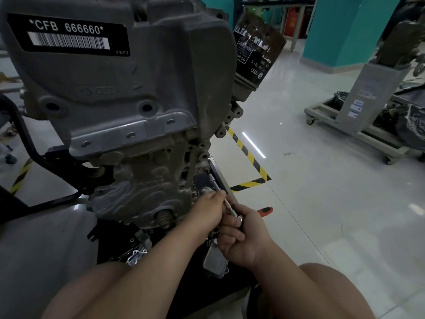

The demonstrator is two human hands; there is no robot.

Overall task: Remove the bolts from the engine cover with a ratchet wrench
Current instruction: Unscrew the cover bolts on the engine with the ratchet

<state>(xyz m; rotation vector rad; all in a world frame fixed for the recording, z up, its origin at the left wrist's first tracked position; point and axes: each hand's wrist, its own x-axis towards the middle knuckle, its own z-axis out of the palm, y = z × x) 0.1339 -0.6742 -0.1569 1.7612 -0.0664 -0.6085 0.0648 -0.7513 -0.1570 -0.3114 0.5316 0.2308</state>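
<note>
You work low on the engine [142, 93], just below the middle of the frame, at the right edge of the lower cover [128, 196]. Your left hand [210, 211] is curled round the front end of the extension [227, 203], fingertips up by the socket [206, 191]. That grip looks meant to steady the long bar, so the socket sits square and does not rock off when you pull. The bolt itself is hidden under the socket and your fingers, so I cannot tell how far out it is.

Your right hand [245, 236] is just beside the left, lower and to the right, wrapped round the ratchet [266, 210] at its head. The red and black handle sticks out past your knuckles toward the right. Holding it so near the head gives little leverage, which suits spinning a loosened bolt more than breaking a tight one; that is my reading, not something shown.

The extension seems to be there because the bolt lies back among bosses where the ratchet head would foul the casting.

A loose metal part [215, 259] lies below your right wrist, and the oil filter [257, 49] hangs at upper middle, well apart from the work.
</note>
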